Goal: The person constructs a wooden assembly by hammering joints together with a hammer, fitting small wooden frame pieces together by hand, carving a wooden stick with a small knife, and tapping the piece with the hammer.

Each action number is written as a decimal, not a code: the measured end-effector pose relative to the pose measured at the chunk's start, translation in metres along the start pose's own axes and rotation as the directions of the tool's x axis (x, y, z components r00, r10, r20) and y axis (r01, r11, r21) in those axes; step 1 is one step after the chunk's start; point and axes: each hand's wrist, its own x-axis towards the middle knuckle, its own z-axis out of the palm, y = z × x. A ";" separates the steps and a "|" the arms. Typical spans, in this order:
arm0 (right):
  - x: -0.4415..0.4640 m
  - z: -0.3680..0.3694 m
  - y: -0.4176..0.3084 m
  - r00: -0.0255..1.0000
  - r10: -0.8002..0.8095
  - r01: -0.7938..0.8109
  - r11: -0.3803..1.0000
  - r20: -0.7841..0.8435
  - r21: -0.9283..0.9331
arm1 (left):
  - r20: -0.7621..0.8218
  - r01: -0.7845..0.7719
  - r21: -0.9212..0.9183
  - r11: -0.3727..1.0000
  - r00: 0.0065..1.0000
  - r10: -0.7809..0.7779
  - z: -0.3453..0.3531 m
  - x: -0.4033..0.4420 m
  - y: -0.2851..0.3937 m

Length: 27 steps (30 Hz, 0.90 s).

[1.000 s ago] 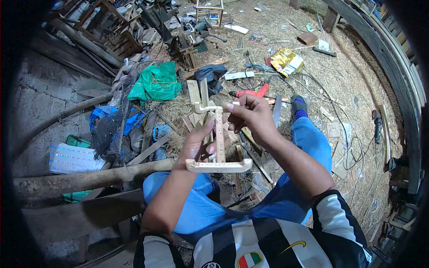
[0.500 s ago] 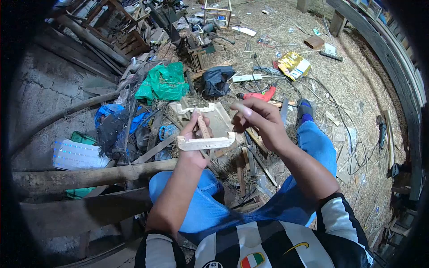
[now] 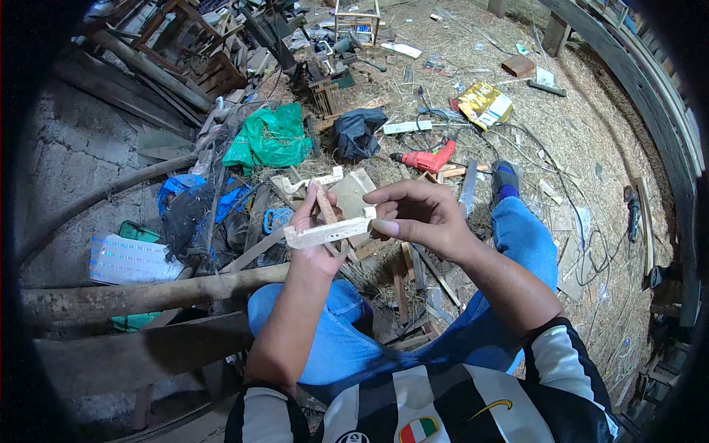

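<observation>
My left hand point(image 3: 314, 225) is closed around a small pale wooden frame point(image 3: 329, 233), held above my lap. The frame has a long front rail with raised block ends, a reddish-brown crosspiece point(image 3: 325, 205) and a notched far rail point(image 3: 317, 179). At the front rail's right end, my right hand point(image 3: 425, 218) has its thumb and index finger on either side of the corner block, apparently pinching it. Its other fingers are curled behind. Part of the frame is hidden by my left fingers.
A red power drill point(image 3: 428, 158) lies on the ground ahead, near a black plastic bag point(image 3: 358, 134) and a green plastic bag point(image 3: 269, 137). A yellow packet point(image 3: 484, 107) and cables are farther right. Wood scraps lie between my legs; a wooden pole point(image 3: 148, 290) runs at left.
My right hand has moved down and left from above the frame to its right front corner. The frame has tilted and shifted slightly left.
</observation>
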 end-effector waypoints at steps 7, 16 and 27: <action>0.003 -0.001 -0.005 0.983 0.162 -0.164 0.986 -0.085 -0.027 | 0.063 -0.427 0.311 0.849 0.901 0.429 0.022 -0.020 0.000; 0.002 -0.008 0.010 0.986 0.030 -0.045 0.995 -0.162 -0.084 | 0.518 -0.696 0.426 0.578 0.712 0.475 0.020 -0.040 0.012; 0.007 -0.007 0.008 0.875 -0.222 0.191 0.975 -0.430 -0.114 | 0.209 -0.226 0.490 0.842 0.968 0.138 0.019 -0.042 0.007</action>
